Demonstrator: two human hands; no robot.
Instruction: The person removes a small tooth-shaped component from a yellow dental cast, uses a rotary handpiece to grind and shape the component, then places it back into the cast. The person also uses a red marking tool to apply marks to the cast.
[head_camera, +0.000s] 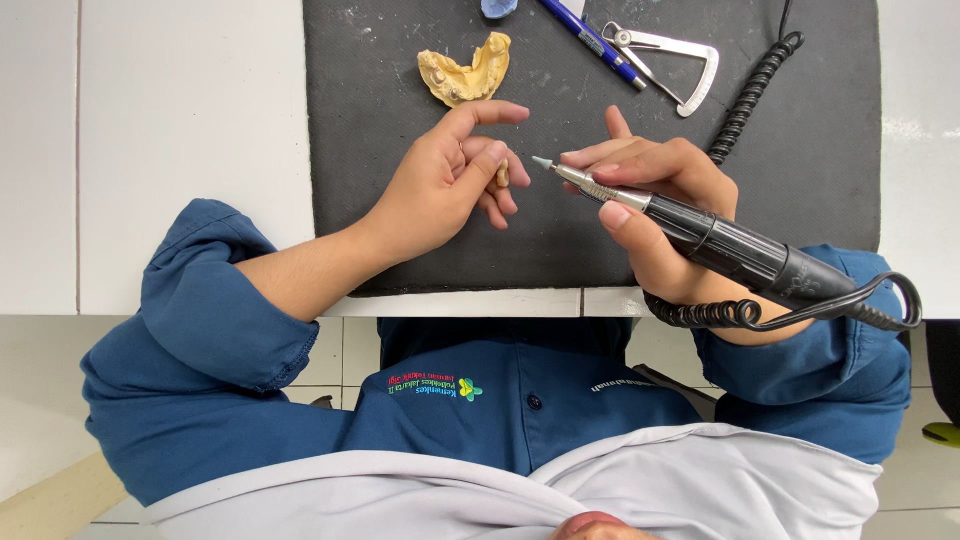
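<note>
Head view, only one available.

Left hand (450, 180), centre-left of frame: thumb and middle fingers pinching a small tan tooth-shaped piece (503, 174); index finger stretched out straight above it, pointing right. Piece sits at the fingertips, held up over the dark mat (400, 250), not resting on it.

Right hand (660, 190), centre-right: wrapped pen-style around a black-and-silver rotary handpiece (720, 240), thumb and fingers closed on the metal nose. Grey pointed burr (541, 162) aimed left at the piece, just beside it, small gap visible, not touching. Can't tell whether the burr is spinning. Coiled black cable (750, 95) running from the tail of the handpiece, looping under the wrist at lower right and up to the top edge.

Upper part of frame, on the mat: yellow dental cast (465, 72) at top centre, blue pen (590, 40) right of it, metal gauge caliper (670, 65) further right, pale blue scrap (499, 7) cut off by the top edge. All well apart from both hands. White tabletop (190, 130) either side of the mat.

Judgement on step: tool lined up, contact not yet made, so approach stage of trimming or shaping the piece.

Next move calls for: firm pinch on the piece so it can't spin out, hands braced against each other, light pressure from the burr, fingertips kept off the tip. Main risk: piece slipping, given how little of it sticks out.
</note>
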